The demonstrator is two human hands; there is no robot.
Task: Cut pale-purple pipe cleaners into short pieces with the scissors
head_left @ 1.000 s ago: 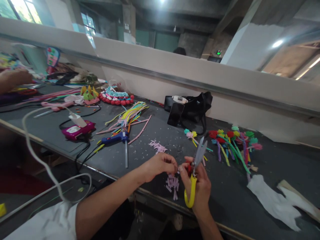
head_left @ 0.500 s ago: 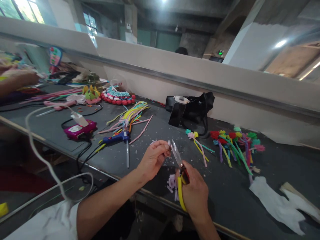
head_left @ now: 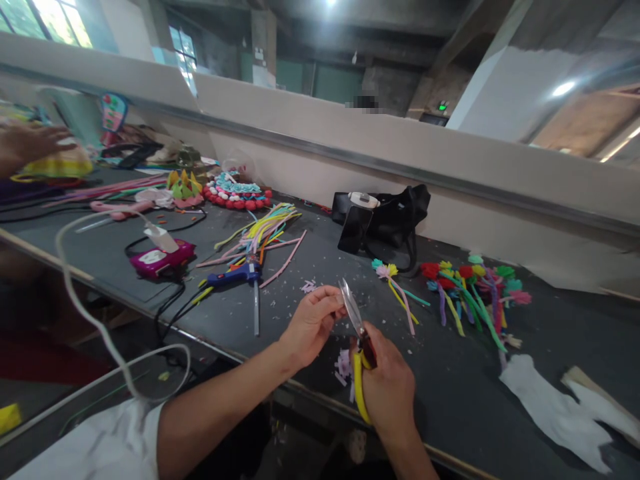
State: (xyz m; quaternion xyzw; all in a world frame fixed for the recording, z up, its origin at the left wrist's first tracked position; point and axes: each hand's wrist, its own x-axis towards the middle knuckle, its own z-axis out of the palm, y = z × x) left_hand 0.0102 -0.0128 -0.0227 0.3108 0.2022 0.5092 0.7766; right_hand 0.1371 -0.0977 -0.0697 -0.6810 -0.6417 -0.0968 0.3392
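My right hand (head_left: 389, 373) is wrapped round the yellow handles of a pair of scissors (head_left: 353, 310), whose metal blades point up and away from me. Close beside the blades, my left hand (head_left: 316, 321) is closed in a pinch at its fingertips. What it pinches is too small and too hidden to make out. Below the hands, near the table's front edge, lies a small pile of short lilac pieces (head_left: 343, 364), partly covered by the right hand. More pale cut bits (head_left: 309, 286) are scattered beyond my left hand.
A blue glue gun (head_left: 235, 274) lies left of my hands, before a bundle of coloured fuzzy stems (head_left: 267, 223). Further left is a purple power strip (head_left: 163, 259) with cables. A black bag (head_left: 395, 217), fuzzy flowers (head_left: 465, 283) and a white glove (head_left: 555, 407) lie behind and right.
My left hand has dropped slightly, and the pale bit that stuck out of its fingertips no longer shows. The scissor blades look closer together. At far left, another person's hand has moved with something yellow.
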